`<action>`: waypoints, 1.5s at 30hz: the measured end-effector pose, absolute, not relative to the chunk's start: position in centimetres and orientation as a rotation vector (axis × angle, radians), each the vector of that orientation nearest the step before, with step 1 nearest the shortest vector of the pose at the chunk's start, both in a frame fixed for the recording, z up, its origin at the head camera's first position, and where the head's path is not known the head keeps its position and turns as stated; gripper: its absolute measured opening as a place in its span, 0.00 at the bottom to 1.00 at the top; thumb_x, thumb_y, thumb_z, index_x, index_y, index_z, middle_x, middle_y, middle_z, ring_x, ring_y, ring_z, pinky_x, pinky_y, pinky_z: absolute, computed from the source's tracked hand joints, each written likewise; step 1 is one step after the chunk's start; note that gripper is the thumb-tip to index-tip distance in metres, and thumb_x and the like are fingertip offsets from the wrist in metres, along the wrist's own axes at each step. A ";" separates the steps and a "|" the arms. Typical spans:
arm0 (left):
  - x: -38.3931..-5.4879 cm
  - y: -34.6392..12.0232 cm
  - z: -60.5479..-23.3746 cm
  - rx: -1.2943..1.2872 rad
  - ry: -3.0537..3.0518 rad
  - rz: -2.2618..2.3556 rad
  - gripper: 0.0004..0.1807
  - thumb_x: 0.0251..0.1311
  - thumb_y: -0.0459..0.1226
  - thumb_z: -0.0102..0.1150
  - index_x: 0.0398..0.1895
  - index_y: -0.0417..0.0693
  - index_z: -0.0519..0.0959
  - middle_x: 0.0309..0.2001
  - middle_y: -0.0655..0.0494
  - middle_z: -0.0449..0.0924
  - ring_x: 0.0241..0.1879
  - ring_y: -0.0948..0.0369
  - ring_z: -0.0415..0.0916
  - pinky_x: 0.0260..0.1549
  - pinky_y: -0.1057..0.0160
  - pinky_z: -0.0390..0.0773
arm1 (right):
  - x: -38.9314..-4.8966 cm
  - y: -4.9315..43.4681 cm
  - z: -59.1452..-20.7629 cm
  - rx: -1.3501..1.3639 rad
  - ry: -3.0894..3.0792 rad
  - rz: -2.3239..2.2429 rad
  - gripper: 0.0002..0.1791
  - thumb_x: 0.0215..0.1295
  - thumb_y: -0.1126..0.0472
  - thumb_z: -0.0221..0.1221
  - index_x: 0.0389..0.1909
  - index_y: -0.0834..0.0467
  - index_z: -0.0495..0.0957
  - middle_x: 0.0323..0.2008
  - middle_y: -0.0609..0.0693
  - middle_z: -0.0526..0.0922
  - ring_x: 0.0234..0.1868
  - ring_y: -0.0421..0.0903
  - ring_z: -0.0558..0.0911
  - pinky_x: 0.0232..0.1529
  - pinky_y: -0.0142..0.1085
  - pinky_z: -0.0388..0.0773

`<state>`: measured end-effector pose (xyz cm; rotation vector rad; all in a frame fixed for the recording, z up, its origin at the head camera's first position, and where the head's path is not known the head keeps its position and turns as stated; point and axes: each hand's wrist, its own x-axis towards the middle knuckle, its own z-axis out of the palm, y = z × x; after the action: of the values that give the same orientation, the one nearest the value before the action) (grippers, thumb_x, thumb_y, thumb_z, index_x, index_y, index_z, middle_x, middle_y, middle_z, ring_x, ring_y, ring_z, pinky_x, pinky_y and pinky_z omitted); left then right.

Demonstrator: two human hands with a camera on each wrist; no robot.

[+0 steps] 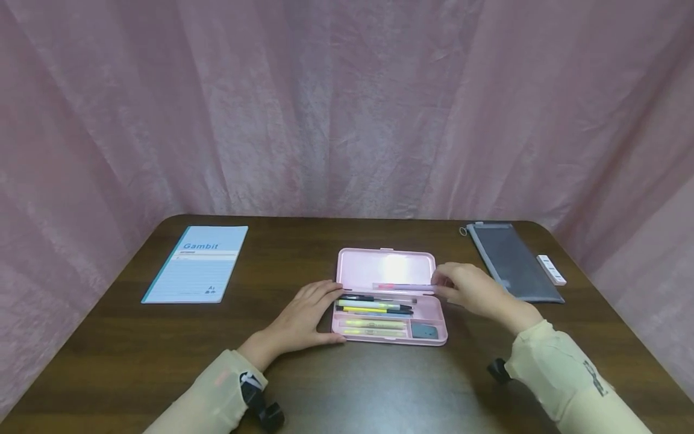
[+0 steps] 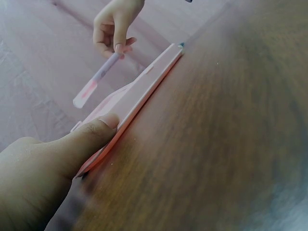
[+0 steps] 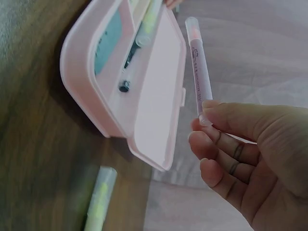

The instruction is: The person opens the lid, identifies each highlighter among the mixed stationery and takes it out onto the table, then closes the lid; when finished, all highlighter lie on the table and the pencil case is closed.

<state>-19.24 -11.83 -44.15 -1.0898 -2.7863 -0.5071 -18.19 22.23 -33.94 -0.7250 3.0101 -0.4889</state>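
A pink pencil case point(image 1: 387, 336) lies with its lid raised on the table. Inside it are several pens point(image 1: 374, 305), two yellow highlighters point(image 1: 374, 328) and a blue-grey eraser point(image 1: 425, 331). My left hand point(image 1: 303, 316) holds the case's left end, thumb at the front corner, fingers toward the hinge. In the left wrist view that thumb presses the case's front wall. My right hand point(image 1: 477, 292) pinches one end of a pink highlighter point(image 3: 201, 72) between thumb and fingertips, in front of the lid. In the right wrist view another yellow highlighter point(image 3: 100, 197) shows beside the case.
A light-blue notebook point(image 1: 197, 265) lies at the table's left. On the right are a dark zip pouch point(image 1: 515, 259) and a small white block point(image 1: 552, 269), perhaps an eraser. Pink curtains point(image 1: 347, 108) hang behind the brown table point(image 1: 347, 386).
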 end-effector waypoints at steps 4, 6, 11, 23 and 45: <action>-19.2 -11.7 -44.2 -1.091 -2.789 -0.504 0.51 0.48 0.68 0.60 0.71 0.51 0.62 0.71 0.55 0.62 0.72 0.54 0.56 0.71 0.48 0.58 | -17.9 23.0 -33.4 -0.697 3.003 -0.514 0.03 0.60 0.65 0.63 0.35 0.56 0.81 0.28 0.44 0.80 0.29 0.38 0.74 0.30 0.31 0.75; -19.2 -11.7 -44.2 -1.092 -2.796 -0.507 0.51 0.48 0.68 0.60 0.71 0.51 0.61 0.72 0.55 0.61 0.72 0.54 0.56 0.71 0.48 0.58 | -17.7 23.5 -33.2 -0.677 3.005 -0.522 0.03 0.61 0.64 0.63 0.35 0.55 0.81 0.28 0.44 0.80 0.29 0.38 0.74 0.31 0.31 0.75; -19.2 -11.6 -44.3 -1.093 -2.812 -0.518 0.51 0.48 0.67 0.60 0.72 0.52 0.61 0.72 0.56 0.61 0.72 0.54 0.55 0.71 0.48 0.58 | -17.1 24.8 -32.8 -0.652 3.018 -0.546 0.02 0.61 0.63 0.63 0.34 0.54 0.80 0.26 0.42 0.79 0.27 0.37 0.73 0.28 0.29 0.72; -19.2 -11.6 -44.3 -1.086 -2.815 -0.517 0.51 0.48 0.67 0.60 0.72 0.52 0.61 0.72 0.56 0.61 0.72 0.54 0.56 0.71 0.48 0.58 | -16.2 27.6 -33.0 -0.626 3.096 -0.568 0.03 0.59 0.63 0.64 0.32 0.54 0.80 0.24 0.42 0.79 0.26 0.33 0.71 0.26 0.28 0.70; -19.1 -11.8 -44.0 -1.081 -2.808 -0.494 0.51 0.49 0.67 0.60 0.71 0.51 0.61 0.72 0.55 0.61 0.72 0.54 0.56 0.72 0.49 0.57 | -13.6 32.6 -36.6 -0.606 3.221 -0.586 0.06 0.55 0.66 0.66 0.31 0.52 0.79 0.24 0.37 0.78 0.26 0.25 0.68 0.24 0.27 0.70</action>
<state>-19.12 -11.77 -43.99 -1.0810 -2.8081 -0.4941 -13.58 32.55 -36.58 -0.6061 3.2210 -0.5855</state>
